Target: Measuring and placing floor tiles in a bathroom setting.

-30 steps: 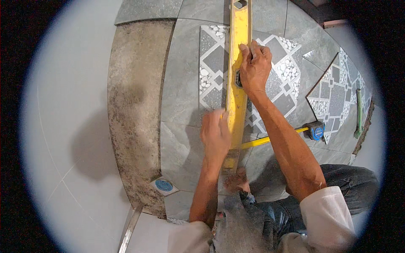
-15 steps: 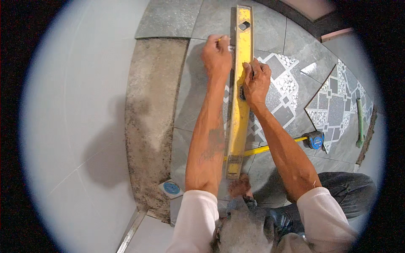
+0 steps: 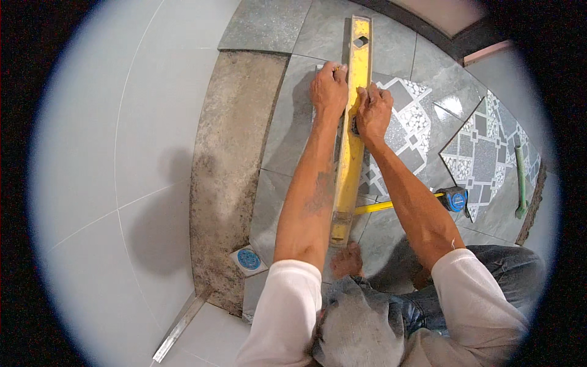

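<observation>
Yellow spirit level (image 3: 353, 131) laid lengthwise on the grey tile (image 3: 287, 122), running away from the body. Left hand (image 3: 328, 88) pressed flat against the level's left edge near the far end, fingers curled over it, nothing gripped. Right hand (image 3: 374, 113) set against the right edge just beside, fingers bunched on a small dark item — too hidden to identify.

Changed within the last second: left hand moved from the near half of the level up to the far end, now almost level with the right hand; level itself barely shifted. Judged to mean that pressure now bears on the far end of the tile.

Outward from the hands — counted:
- one level;
- one tape measure (image 3: 454, 199), blue case, yellow blade drawn out under the right forearm;
- two patterned tiles (image 3: 483, 150), grey and white;
- one round blue floor drain (image 3: 248, 259), near the left elbow;
- one strip of bare mortar (image 3: 229, 165), left of the grey tile;
- one green-handled tool (image 3: 520, 183), far right.
</observation>
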Motion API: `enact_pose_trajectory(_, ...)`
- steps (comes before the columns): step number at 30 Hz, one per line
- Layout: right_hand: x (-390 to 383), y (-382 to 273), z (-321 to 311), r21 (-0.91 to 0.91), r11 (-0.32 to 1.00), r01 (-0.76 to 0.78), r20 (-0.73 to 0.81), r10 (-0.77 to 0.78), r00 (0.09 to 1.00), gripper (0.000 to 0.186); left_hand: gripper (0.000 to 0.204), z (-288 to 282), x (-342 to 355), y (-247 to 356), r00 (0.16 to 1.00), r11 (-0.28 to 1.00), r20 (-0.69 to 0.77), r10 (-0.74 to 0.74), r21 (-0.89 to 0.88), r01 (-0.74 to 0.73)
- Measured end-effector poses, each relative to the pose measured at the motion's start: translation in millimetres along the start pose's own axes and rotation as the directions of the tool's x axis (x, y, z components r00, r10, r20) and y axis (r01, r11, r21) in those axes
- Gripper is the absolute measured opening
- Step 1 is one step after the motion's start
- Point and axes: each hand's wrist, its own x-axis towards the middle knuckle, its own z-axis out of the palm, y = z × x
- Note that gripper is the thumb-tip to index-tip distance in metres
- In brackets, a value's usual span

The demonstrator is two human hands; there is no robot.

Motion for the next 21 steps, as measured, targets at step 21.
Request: enact_pose_trajectory(21,17,16,-48,0.219,0.953,-0.210,0.027,0.209,0.978,0.023,0.021,-107,-304,-18,1.000,0.993,-0.027,-0.014,0.120,0.017)
